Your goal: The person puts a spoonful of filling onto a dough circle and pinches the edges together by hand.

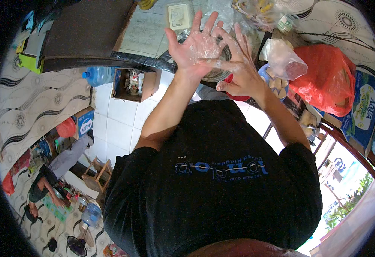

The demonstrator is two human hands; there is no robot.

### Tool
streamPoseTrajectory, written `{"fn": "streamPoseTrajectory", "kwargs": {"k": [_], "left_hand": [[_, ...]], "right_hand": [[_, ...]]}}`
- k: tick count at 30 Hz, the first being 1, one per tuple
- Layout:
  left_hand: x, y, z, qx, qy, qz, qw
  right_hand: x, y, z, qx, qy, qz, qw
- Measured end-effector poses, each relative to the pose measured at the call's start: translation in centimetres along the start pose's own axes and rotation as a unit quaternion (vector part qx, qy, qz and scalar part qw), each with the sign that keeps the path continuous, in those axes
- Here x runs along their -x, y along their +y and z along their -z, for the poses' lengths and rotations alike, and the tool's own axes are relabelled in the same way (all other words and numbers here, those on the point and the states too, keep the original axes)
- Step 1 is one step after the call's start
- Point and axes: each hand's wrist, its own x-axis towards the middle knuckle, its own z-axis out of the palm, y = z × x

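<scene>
My left hand (194, 48) is held palm up over the counter, fingers and thumb spread. Wet white paste, perhaps flour batter, coats its palm and fingers. Beside it, my right hand (243, 67) has its back turned up and its fingers apart, with the same paste on them. One right finger reaches across the heel of the left palm, and other fingertips are close to the left fingers. Neither hand holds anything. Below them is a round bowl (218, 76), mostly hidden by the hands. A blue plate (265, 71) bearing pale food pieces lies right of my right hand.
A pale plastic tub (179, 17) rests on the tiled counter (142, 37). Rightward are a clear plastic bag (282, 59), a red plastic bag (324, 77) and a blue carton (364, 106). An open cardboard box (149, 85) stands on the floor; another person (51, 175) is farther back.
</scene>
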Motion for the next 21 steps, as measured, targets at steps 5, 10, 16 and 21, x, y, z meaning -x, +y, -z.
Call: {"fn": "streamPoseTrajectory", "kwargs": {"k": [5, 10, 16, 21], "left_hand": [[0.3, -0.6, -0.3, -0.063, 0.063, -0.028, 0.996], [0.1, -0.4, -0.3, -0.097, 0.063, -0.037, 0.993], [0.2, -0.2, -0.6, -0.058, 0.058, -0.021, 0.996], [0.4, -0.6, -1.4, -0.064, 0.072, -0.004, 0.995]], "right_hand": [[0.2, 1.1, 1.5, 0.066, -0.020, 0.008, 0.998], [-0.3, 1.4, 2.6, 0.083, -0.028, 0.018, 0.996], [-0.3, 1.4, 2.3, 0.035, -0.034, 0.060, 0.997], [-0.6, 0.9, 1.6, -0.029, -0.042, 0.068, 0.996]]}}
